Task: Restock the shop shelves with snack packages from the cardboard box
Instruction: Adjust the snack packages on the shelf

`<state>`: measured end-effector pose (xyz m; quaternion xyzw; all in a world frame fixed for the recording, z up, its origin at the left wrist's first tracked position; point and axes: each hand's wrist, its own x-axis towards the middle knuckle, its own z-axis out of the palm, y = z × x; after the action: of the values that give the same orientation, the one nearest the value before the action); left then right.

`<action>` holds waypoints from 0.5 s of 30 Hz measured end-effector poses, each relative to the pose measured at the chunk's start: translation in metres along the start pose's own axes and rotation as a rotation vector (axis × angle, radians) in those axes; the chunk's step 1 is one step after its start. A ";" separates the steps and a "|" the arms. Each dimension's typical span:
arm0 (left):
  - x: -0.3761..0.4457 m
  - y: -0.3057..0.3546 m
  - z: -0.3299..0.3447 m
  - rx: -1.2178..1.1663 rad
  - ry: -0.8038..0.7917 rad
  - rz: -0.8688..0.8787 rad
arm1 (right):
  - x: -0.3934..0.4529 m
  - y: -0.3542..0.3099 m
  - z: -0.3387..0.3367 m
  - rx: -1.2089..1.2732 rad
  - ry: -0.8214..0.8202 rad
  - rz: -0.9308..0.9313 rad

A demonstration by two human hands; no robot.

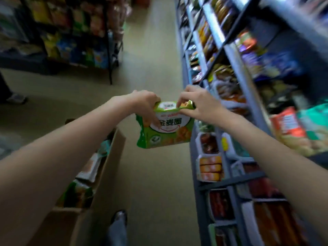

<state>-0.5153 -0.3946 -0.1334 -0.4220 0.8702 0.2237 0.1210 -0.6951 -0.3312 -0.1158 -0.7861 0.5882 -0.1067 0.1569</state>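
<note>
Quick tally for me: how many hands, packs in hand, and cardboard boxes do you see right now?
Hands: 2, left hand and right hand, both with a grip on the pack
Green snack pack in hand: 1
Cardboard box: 1
Total: 4

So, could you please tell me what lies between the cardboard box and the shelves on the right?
In the head view, bare floor separates the cardboard box from the shelves.

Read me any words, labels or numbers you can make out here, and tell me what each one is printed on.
"金獎園", roughly, in large dark characters on the white oval of the green snack package, held by the left hand and right hand.
Small label at the package top: too blurred.
Goods on the shelves: too blurred.
Packages in the cardboard box: unreadable.
</note>
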 end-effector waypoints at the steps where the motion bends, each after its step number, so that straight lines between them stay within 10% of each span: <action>1: -0.003 0.036 -0.016 -0.026 -0.020 0.041 | -0.035 0.007 -0.034 -0.025 0.070 0.060; 6: -0.024 0.235 -0.081 0.104 -0.143 0.384 | -0.253 0.025 -0.135 0.097 0.334 0.591; 11: -0.056 0.415 -0.097 0.075 -0.228 0.767 | -0.413 0.008 -0.184 0.410 0.595 0.639; 15: -0.071 0.509 -0.093 0.066 0.014 1.045 | -0.489 0.008 -0.206 0.383 0.956 0.791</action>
<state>-0.8747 -0.1151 0.1222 0.0711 0.9720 0.2240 0.0006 -0.9144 0.1100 0.0809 -0.3342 0.8089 -0.4819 0.0426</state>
